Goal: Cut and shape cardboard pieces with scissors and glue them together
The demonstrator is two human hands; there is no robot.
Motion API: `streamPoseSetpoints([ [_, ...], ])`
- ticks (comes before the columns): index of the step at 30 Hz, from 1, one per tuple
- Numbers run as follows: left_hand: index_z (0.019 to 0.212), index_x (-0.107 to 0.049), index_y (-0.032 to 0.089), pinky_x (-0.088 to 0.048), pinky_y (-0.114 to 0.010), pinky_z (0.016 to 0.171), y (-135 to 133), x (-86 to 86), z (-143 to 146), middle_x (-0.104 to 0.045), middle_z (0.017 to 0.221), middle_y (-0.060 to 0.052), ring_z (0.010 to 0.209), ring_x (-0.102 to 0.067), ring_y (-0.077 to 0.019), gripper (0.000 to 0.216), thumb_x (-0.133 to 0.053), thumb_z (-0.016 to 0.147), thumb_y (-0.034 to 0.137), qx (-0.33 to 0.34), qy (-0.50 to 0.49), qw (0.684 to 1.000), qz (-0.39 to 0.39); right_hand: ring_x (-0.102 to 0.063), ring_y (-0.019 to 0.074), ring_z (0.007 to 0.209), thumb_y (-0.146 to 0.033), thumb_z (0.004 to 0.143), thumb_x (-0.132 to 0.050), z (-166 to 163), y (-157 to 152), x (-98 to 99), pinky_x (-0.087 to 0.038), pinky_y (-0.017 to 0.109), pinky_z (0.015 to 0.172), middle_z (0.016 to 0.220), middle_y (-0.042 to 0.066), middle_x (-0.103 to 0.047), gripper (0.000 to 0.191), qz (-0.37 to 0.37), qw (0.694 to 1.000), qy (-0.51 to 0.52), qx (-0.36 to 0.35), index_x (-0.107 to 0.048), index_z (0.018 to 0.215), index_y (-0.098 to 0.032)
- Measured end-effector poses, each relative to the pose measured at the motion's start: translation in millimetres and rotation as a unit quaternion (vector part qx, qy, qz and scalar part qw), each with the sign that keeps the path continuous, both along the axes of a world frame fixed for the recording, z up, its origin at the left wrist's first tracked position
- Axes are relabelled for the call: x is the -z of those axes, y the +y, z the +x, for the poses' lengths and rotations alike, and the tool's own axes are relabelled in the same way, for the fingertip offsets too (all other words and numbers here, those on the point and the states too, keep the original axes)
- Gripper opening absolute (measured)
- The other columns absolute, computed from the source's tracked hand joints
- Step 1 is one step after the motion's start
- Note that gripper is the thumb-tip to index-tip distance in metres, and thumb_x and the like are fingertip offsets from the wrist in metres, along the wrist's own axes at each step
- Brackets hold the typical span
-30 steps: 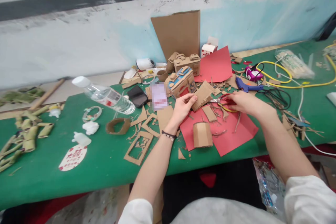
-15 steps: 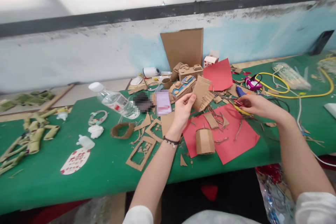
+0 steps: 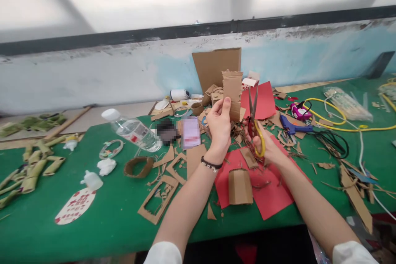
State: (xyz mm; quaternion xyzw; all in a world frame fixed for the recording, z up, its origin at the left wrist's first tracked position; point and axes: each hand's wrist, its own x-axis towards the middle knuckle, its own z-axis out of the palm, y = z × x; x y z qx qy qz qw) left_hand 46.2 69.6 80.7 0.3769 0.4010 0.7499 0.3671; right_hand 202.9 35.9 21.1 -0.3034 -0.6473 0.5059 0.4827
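Observation:
My left hand (image 3: pixel 220 121) pinches a piece of corrugated cardboard (image 3: pixel 232 88) and holds it upright above the table. The piece has ragged edges at its top. In my right hand (image 3: pixel 262 142) is a pair of scissors (image 3: pixel 254 111) with red and yellow handles. Their blades point up and stand slightly apart, to the right of the cardboard and not touching it. Below my hands a curved cardboard tube (image 3: pixel 240 186) stands on a red sheet of paper (image 3: pixel 272 202), among brown scraps.
Left of my arms lie a cardboard frame (image 3: pixel 145 210), a cardboard ring (image 3: pixel 138 167), a tilted water bottle (image 3: pixel 131 131) and a phone (image 3: pixel 191 133). To the right are a blue glue gun (image 3: pixel 293 127), its black cable, a yellow cord (image 3: pixel 365 129) and cardboard strips (image 3: pixel 355 198).
My right hand has brought the scissors left and turned the blades upward, near the cardboard. My left hand has raised the cardboard piece upright. The glue gun now shows fully.

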Motion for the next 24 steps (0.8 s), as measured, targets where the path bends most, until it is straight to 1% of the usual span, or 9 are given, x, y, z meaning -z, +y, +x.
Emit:
streamPoseSetpoints([
  [4,0.103,-0.083,0.019,-0.062,-0.031,0.091,2.0,3.2,8.2,-0.087,0.110,-0.009,0.104,-0.080,-0.0231,0.041,-0.088,0.090,0.058,0.001,0.020,1.000,0.010,-0.054,0.0219,0.086,-0.100,0.080,-0.068,-6.9,-11.1,9.9,-0.053,0.038,0.074,0.106,0.006,-0.054,0.089,-0.017,1.000,-0.023,-0.003,-0.049,0.128,-0.028],
  [8,0.102,-0.081,0.020,-0.061,-0.031,0.091,1.4,8.0,13.2,-0.084,0.105,-0.007,0.102,-0.077,-0.0217,0.043,-0.086,0.091,0.061,-0.010,0.068,0.997,0.017,-0.053,0.0223,0.086,-0.100,0.082,-0.066,-12.7,-8.9,11.8,-0.052,0.038,0.074,0.106,0.005,-0.052,0.087,-0.028,0.999,-0.013,0.009,-0.046,0.127,-0.028],
  [13,0.098,-0.078,0.020,-0.059,-0.028,0.086,1.7,7.4,12.8,-0.079,0.097,-0.005,0.093,-0.072,-0.0183,0.041,-0.086,0.090,0.059,0.025,0.083,0.996,0.017,-0.055,0.0228,0.088,-0.101,0.080,-0.067,-12.8,-5.8,12.7,-0.054,0.039,0.077,0.105,0.005,-0.053,0.089,-0.034,0.999,-0.011,0.021,-0.046,0.125,-0.028],
  [15,0.095,-0.076,0.020,-0.057,-0.027,0.083,1.4,5.0,11.7,-0.077,0.094,-0.004,0.089,-0.070,-0.0168,0.039,-0.087,0.089,0.057,0.042,0.082,0.996,0.016,-0.054,0.0223,0.087,-0.101,0.081,-0.065,-11.4,-5.5,13.6,-0.054,0.040,0.078,0.104,0.005,-0.054,0.088,-0.028,0.999,-0.011,0.031,-0.047,0.126,-0.027],
  [19,0.090,-0.073,0.020,-0.053,-0.025,0.076,1.0,0.0,8.0,-0.073,0.087,-0.001,0.081,-0.065,-0.0145,0.041,-0.092,0.084,0.056,0.080,0.082,0.993,0.004,-0.051,0.0204,0.081,-0.099,0.085,-0.065,-9.0,-4.5,15.9,-0.052,0.039,0.074,0.100,0.004,-0.054,0.084,-0.020,0.999,0.005,0.037,-0.050,0.126,-0.027],
  [22,0.087,-0.071,0.019,-0.050,-0.023,0.071,1.6,-2.6,4.4,-0.070,0.083,0.001,0.076,-0.062,-0.0128,0.041,-0.094,0.083,0.053,0.099,0.083,0.992,0.006,-0.052,0.0219,0.082,-0.097,0.088,-0.063,-8.4,-4.1,17.4,-0.053,0.041,0.077,0.099,0.004,-0.055,0.079,-0.017,0.999,0.007,0.035,-0.052,0.125,-0.028],
  [24,0.086,-0.069,0.020,-0.049,-0.023,0.070,1.9,-3.8,2.4,-0.068,0.081,0.002,0.075,-0.060,-0.0122,0.040,-0.094,0.083,0.052,0.097,0.089,0.991,0.017,-0.054,0.0233,0.082,-0.097,0.089,-0.061,-8.6,-4.0,18.5,-0.054,0.042,0.078,0.098,0.005,-0.057,0.078,-0.014,0.999,0.002,0.037,-0.054,0.127,-0.028],
])
